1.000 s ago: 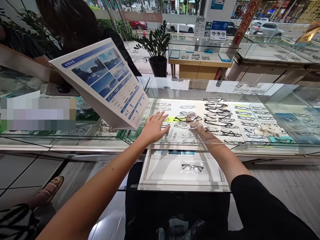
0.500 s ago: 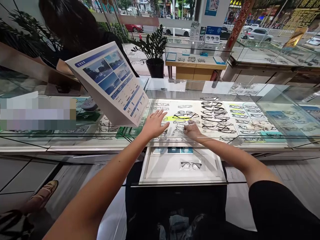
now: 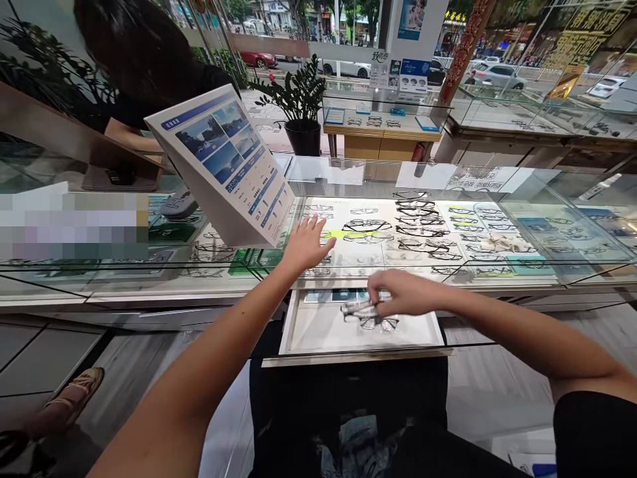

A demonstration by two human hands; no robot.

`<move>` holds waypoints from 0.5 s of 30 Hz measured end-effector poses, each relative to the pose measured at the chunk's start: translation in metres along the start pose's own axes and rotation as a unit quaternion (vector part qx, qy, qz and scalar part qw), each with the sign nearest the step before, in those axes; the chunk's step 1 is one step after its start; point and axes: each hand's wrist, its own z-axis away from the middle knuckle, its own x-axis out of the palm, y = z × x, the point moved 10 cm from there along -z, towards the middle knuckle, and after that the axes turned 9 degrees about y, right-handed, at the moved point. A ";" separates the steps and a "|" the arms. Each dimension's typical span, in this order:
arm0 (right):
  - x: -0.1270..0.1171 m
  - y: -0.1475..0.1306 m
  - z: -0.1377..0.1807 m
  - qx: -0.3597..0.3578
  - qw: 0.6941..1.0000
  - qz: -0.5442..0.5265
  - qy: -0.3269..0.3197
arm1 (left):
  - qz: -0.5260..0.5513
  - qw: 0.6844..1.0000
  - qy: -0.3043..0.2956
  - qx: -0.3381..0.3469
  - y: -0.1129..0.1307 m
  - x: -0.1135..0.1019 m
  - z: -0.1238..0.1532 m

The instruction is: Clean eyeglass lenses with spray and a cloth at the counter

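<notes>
My right hand [image 3: 409, 292] pinches a pair of eyeglasses [image 3: 353, 311], slightly blurred, above an open white drawer [image 3: 316, 334]. Beneath them in the drawer lies a dark-framed pair of glasses [image 3: 389, 325], partly covered by my fingers and the held pair. My left hand [image 3: 309, 245] is spread, palm down, over the glass display counter [image 3: 343, 171], with nothing in it. Rows of eyeglass frames [image 3: 422, 231] lie inside the lit case, to the right of my left hand.
A tented calendar card [image 3: 233, 172] stands on the counter left of my left hand. Beyond it, a person in black [image 3: 134, 60] leans over the far side. A potted plant [image 3: 303, 109] and another display table [image 3: 383, 129] are behind the counter.
My right hand has drawn back from inside the case toward me, bringing a pair of eyeglasses over the drawer. The left hand stays spread in nearly the same place.
</notes>
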 end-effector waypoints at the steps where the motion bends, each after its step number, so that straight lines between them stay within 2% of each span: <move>1: -0.025 -0.010 -0.004 -0.015 0.999 0.006 0.041 | 0.000 1.000 0.003 0.002 0.000 0.000 0.000; 4: -0.100 -0.019 -0.031 -0.040 0.981 0.095 0.166 | -0.002 1.000 0.010 0.006 -0.001 0.002 -0.001; 7: -0.143 -0.003 -0.079 -0.033 0.959 0.180 0.218 | -0.006 1.000 0.004 0.006 -0.003 0.005 -0.002; 11: -0.167 0.028 -0.141 -0.017 0.930 0.266 0.251 | -0.001 1.000 -0.004 0.006 -0.003 0.005 -0.002; 15: -0.170 0.046 -0.175 -0.015 0.902 0.341 0.265 | 0.006 1.000 0.003 0.003 -0.003 0.002 -0.001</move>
